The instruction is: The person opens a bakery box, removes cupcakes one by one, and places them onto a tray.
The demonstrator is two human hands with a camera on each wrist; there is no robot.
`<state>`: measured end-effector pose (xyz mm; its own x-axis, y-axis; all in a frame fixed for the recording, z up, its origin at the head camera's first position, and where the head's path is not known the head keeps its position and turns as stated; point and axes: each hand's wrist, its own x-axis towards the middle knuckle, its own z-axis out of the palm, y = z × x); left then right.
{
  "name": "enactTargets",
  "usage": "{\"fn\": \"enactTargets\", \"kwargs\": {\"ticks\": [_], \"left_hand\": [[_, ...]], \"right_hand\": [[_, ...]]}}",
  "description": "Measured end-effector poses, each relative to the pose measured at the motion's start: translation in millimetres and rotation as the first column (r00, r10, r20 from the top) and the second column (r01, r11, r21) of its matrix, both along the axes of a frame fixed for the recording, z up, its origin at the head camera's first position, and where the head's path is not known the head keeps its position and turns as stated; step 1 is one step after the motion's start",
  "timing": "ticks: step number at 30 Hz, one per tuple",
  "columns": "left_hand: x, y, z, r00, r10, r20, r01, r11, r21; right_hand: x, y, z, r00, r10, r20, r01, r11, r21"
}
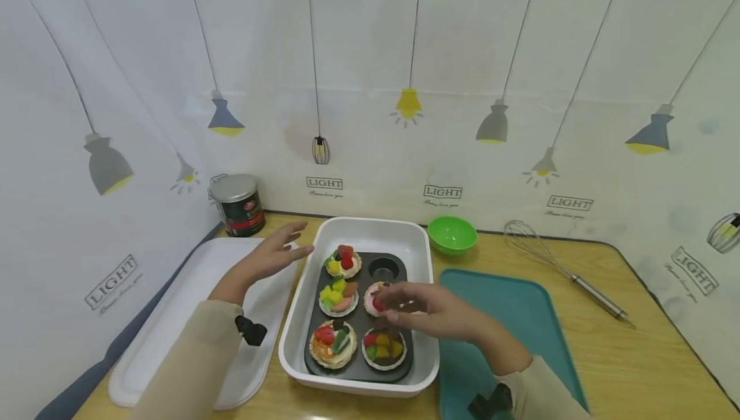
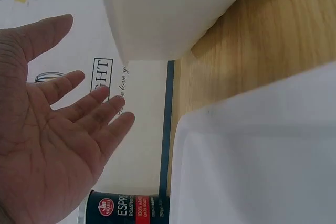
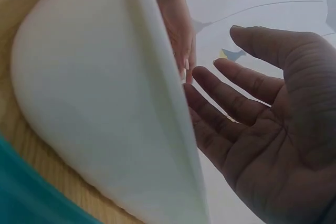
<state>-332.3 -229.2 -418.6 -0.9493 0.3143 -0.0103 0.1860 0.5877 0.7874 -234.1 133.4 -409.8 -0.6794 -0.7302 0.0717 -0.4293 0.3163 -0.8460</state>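
A white rectangular basin (image 1: pixel 291 336) stands on the table with a dark muffin tin (image 1: pixel 360 320) inside it. Several tarts with colourful fruit toppings, such as the strawberry and green-slice tart (image 1: pixel 333 344), sit in the tin's cups; the far right cup (image 1: pixel 383 269) shows its dark inside. My left hand (image 1: pixel 268 258) is raised at the basin's left side, palm inward, fingers spread and holding nothing, as the left wrist view shows. Above the tin's right side hovers my right hand (image 1: pixel 442 311), partly covering a pink tart (image 1: pixel 374 298); its fingers (image 3: pixel 231 90) are loosely bent around nothing.
A white tray (image 1: pixel 167 323) lies to the left, with a dark coffee canister (image 1: pixel 237 207) behind it. On the right are a teal tray (image 1: pixel 509 317), a green bowl (image 1: pixel 453 235) and a whisk (image 1: pixel 578 282). A lamp-printed curtain (image 1: pixel 370 54) rises behind the table.
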Motion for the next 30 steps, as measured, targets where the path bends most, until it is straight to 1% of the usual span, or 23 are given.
{"fn": "enactTargets", "kwargs": {"ticks": [3,5,9,11,18,24,26,29,30], "left_hand": [[-4.5,4.6,-5.0,1.000,-0.008,0.015,0.007,0.999,0.040],[-7.0,7.6,-8.8,0.999,-0.025,0.026,0.023,0.997,0.069],[-11.0,13.9,-16.6,0.997,-0.062,0.054,0.055,0.992,0.118],[-11.8,16.8,-19.3,0.995,-0.066,0.070,0.056,0.989,0.134],[-13.4,21.7,-28.7,0.993,-0.034,0.109,0.014,0.983,0.184],[-12.9,24.4,-37.4,0.990,-0.011,0.142,-0.017,0.980,0.198],[-11.5,24.8,-38.7,0.988,-0.004,0.153,-0.029,0.978,0.208],[-10.3,25.2,-39.1,0.989,-0.012,0.150,-0.022,0.975,0.223],[-10.1,26.2,-37.8,0.987,-0.013,0.159,-0.024,0.973,0.229]], "right_hand": [[4.2,2,-4.6,0.999,0.030,-0.012,-0.030,1.000,-0.004],[6.0,2,-7.3,0.999,0.047,-0.022,-0.047,0.999,-0.014],[6.8,3,-11.8,0.998,0.051,-0.034,-0.053,0.998,-0.038],[6.6,3,-12.9,0.998,0.051,-0.039,-0.052,0.998,-0.041],[5.7,4,-14.9,0.998,0.052,-0.046,-0.053,0.998,-0.017],[8.1,4,-17.4,0.998,0.045,-0.053,-0.043,0.998,0.043],[9.3,4,-17.9,0.997,0.051,-0.055,-0.048,0.997,0.060],[10.2,5,-18.7,0.995,0.067,-0.075,-0.062,0.996,0.068],[10.2,5,-19.0,0.994,0.069,-0.083,-0.064,0.996,0.067]]}}
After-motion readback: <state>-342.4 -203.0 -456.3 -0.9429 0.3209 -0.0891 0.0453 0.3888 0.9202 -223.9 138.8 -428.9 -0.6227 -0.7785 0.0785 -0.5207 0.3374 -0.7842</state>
